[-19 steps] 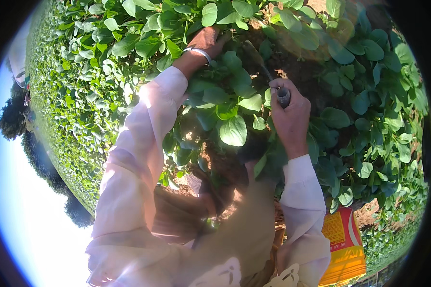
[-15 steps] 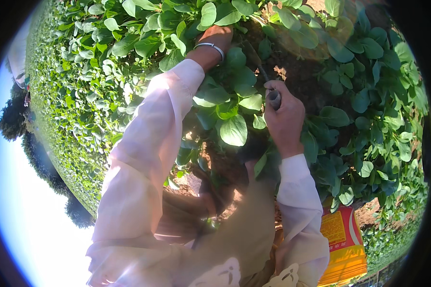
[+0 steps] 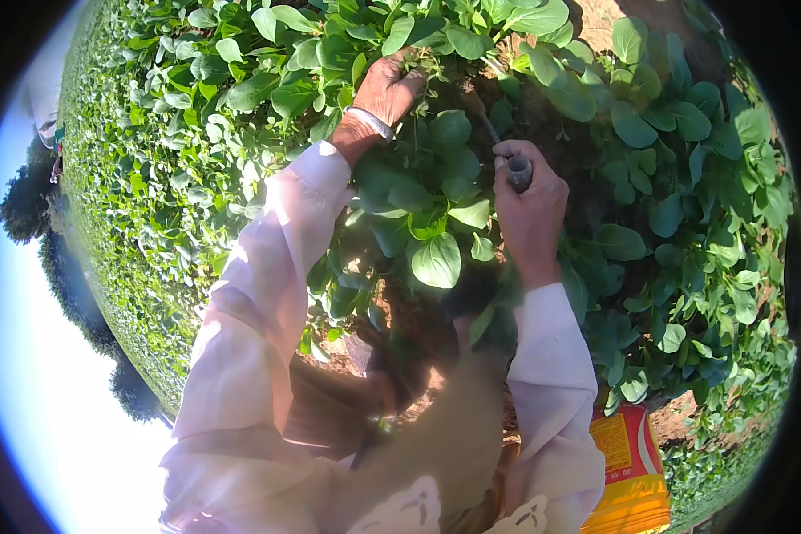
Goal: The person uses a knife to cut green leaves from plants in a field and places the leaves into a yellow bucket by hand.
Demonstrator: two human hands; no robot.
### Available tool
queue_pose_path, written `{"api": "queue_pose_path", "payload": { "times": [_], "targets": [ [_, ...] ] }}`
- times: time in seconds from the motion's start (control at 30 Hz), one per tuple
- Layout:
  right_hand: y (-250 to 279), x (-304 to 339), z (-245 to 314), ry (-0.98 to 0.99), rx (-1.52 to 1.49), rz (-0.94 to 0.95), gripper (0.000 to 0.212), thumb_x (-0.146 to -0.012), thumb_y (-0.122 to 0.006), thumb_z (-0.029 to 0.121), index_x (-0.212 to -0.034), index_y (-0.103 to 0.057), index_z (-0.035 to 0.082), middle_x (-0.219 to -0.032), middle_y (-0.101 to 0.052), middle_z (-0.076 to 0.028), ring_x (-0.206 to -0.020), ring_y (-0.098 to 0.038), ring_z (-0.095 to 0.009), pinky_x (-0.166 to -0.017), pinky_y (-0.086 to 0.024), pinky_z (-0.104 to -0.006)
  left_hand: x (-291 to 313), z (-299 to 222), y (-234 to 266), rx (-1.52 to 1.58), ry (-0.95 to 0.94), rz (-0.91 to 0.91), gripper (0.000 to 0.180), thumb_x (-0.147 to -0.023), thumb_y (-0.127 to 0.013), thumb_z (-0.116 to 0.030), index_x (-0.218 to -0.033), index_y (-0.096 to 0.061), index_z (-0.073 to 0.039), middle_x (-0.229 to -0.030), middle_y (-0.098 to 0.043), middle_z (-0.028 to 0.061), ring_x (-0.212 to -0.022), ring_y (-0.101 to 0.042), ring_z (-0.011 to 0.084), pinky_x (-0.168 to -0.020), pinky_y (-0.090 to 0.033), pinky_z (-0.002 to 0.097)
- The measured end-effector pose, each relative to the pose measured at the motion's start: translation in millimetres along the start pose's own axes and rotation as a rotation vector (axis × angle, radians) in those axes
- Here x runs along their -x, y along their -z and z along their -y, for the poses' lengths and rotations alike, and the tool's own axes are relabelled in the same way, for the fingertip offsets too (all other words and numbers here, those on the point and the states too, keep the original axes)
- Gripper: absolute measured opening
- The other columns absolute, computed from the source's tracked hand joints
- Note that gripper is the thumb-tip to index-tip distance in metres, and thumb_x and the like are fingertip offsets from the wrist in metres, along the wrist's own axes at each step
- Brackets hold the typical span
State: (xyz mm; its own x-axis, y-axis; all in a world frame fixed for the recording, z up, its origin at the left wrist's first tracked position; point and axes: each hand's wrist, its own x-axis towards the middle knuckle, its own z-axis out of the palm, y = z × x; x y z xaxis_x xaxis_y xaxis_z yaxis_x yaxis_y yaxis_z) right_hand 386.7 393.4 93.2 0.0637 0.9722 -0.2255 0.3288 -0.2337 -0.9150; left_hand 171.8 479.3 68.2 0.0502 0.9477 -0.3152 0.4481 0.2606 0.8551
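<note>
My left hand, with a pale bangle at its wrist, is closed among the leaves at the top middle. Its fingers pinch a thin, small-leaved weed that differs from the broad-leaved greens around it. To the right, my right hand wraps round the dark, hollow-ended handle of a hand trowel. The trowel's thin metal shank runs up and left toward the soil, where its blade is partly shaded. Below and between my hands stands a broad-leaved green plant.
Dense leafy greens spread across the left side, with more plants on the right. Brown soil shows at the top. A red and yellow container stands at the lower right beside my right sleeve.
My left hand has drawn slightly back and left out of the leaves, and the small weed now shows at its fingers. My right hand keeps its grip on the trowel, its handle tipped slightly.
</note>
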Motion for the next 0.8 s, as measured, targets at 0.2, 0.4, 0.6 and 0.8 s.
{"api": "queue_pose_path", "payload": {
  "times": [0.2, 0.4, 0.6, 0.8],
  "targets": [
    [-7, -34, 7, -0.256, -0.431, -0.128, 0.008, -0.087, -0.062, 0.004, -0.094, -0.066, 0.003, -0.062, -0.062, -0.003, -0.049, -0.051, -0.006, -0.047, -0.039, -0.0239, -9, 23, 5, 0.379, -0.197, -0.425, 0.028, -0.093, -0.053, -0.003, -0.121, -0.058, 0.002, -0.100, -0.067, 0.0078, -0.089, -0.059, 0.0129, -0.081, -0.047, 0.0264],
    [0, -45, 6, -0.333, -0.542, -0.115, 0.009, -0.088, -0.061, 0.005, -0.096, -0.065, 0.003, -0.064, -0.062, -0.003, -0.045, -0.046, -0.005, -0.039, -0.033, -0.0216, 10, 7, -12, -0.584, -0.272, 0.009, 0.043, -0.077, -0.057, -0.005, -0.120, -0.056, -0.001, -0.098, -0.067, 0.0215, -0.087, -0.066, 0.0359, -0.080, -0.053, 0.0395],
    [0, -21, 3, -0.233, -0.396, -0.137, 0.008, -0.088, -0.062, 0.002, -0.095, -0.065, 0.002, -0.067, -0.059, 0.000, -0.058, -0.054, -0.005, -0.052, -0.042, -0.0213, -13, 9, -28, -1.340, -0.332, 0.170, 0.050, -0.085, -0.046, -0.006, -0.135, -0.046, -0.008, -0.102, -0.064, 0.0241, -0.076, -0.067, 0.0335, -0.064, -0.055, 0.0423],
    [9, 8, -6, -0.010, -0.051, -0.069, 0.009, -0.086, -0.063, 0.001, -0.095, -0.064, 0.000, -0.065, -0.055, -0.001, -0.060, -0.054, -0.007, -0.059, -0.046, -0.0242, -40, 6, -26, -1.180, -0.238, 0.159, 0.033, -0.077, -0.058, -0.007, -0.110, -0.063, -0.005, -0.089, -0.066, 0.0214, -0.081, -0.066, 0.0368, -0.070, -0.055, 0.0424]
  ]
}}
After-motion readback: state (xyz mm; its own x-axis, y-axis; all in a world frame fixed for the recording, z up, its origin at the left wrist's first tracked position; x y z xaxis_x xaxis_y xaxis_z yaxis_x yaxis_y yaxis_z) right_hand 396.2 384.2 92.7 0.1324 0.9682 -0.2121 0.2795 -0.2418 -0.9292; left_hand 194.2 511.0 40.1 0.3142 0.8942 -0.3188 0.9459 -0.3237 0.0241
